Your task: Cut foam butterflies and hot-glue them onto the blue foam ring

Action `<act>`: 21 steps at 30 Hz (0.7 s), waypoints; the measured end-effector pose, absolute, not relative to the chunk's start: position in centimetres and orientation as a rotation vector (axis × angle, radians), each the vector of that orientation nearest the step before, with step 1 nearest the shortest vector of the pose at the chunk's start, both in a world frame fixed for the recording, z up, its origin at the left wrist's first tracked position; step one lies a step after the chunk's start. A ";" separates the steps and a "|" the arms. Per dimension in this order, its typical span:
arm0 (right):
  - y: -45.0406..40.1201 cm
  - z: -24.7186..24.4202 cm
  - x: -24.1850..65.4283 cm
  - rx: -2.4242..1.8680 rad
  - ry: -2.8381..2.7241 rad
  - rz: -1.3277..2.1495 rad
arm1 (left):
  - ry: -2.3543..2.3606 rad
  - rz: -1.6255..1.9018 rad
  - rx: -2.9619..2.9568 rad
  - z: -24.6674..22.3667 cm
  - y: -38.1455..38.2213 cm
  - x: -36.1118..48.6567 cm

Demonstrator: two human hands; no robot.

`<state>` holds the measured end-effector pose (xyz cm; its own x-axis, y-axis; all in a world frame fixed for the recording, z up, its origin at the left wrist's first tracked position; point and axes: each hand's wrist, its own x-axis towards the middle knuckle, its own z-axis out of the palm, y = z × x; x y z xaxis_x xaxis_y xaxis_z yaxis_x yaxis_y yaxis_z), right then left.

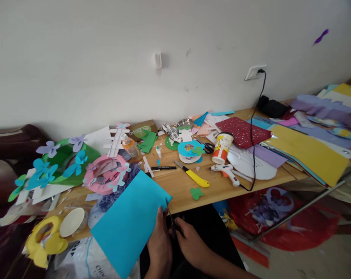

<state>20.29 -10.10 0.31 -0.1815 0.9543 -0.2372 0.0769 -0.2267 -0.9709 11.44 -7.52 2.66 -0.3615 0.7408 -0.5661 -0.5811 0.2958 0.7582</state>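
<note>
My left hand point(159, 242) grips a large sheet of blue paper point(128, 221) by its right side, thumb on top, tilted over the table's front edge. In my right hand point(189, 240) is a pair of dark scissors point(172, 223), the blades up against the sheet's upper right corner, where a small cut shows. Part of the scissor handles is hidden by my fingers. Just beyond the sheet lie a yellow utility knife point(194, 175), a green paper flower shape point(196, 193) and a black marker point(163, 167).
A white glue gun point(227, 173) with a black cord point(253, 155) rests near a patterned paper cup point(222, 147). To the left stand a pink paper ring point(96, 186) and an orange bottle point(131, 148). Yellow sheets point(309, 153) overhang the table's right edge. Below hangs a red bag point(309, 232).
</note>
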 end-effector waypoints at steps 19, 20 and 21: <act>-9.9 1.1 20.9 -1.316 -1.288 1.463 | 1.723 1.459 0.764 3.7 -7.1 9.3; -10.0 1.1 20.9 -1.318 -1.281 1.465 | 1.717 1.481 0.745 3.9 -7.0 9.4; -10.0 1.1 21.0 -1.319 -1.275 1.465 | 1.717 1.503 0.725 4.2 -7.0 9.4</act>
<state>20.97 -10.02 1.06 -0.1641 0.9639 -0.2095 0.0741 -0.1997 -0.9771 9.43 -6.97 4.15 -0.5746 0.8030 -0.1581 -0.0506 0.1579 0.9862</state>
